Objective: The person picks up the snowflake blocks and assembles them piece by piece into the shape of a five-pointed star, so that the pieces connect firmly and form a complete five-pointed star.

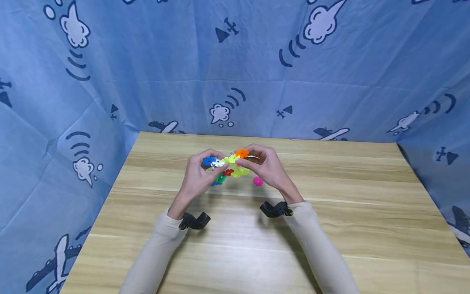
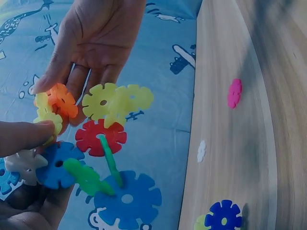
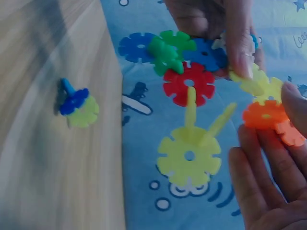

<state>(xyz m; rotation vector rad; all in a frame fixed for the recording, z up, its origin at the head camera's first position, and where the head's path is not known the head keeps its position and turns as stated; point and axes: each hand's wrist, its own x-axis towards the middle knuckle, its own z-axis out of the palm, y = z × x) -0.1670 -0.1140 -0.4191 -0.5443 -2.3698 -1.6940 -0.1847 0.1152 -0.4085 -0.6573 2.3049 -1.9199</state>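
Both hands hold a chain of slotted flower-shaped plastic discs above the table. My left hand grips its left part, around the white disc and a blue disc, thumb on a yellow one. Between thumb and fingers my right hand pinches the other end, by the orange disc and joined yellow discs. From the held part hang green discs, a large blue disc, a red disc and more yellow discs. Fingers partly hide the joints between the held discs.
On the wooden table lies a pink disc just right of the chain. A white disc and a joined blue and yellow-green piece also lie there. A patterned blue curtain hangs behind the table and at its sides.
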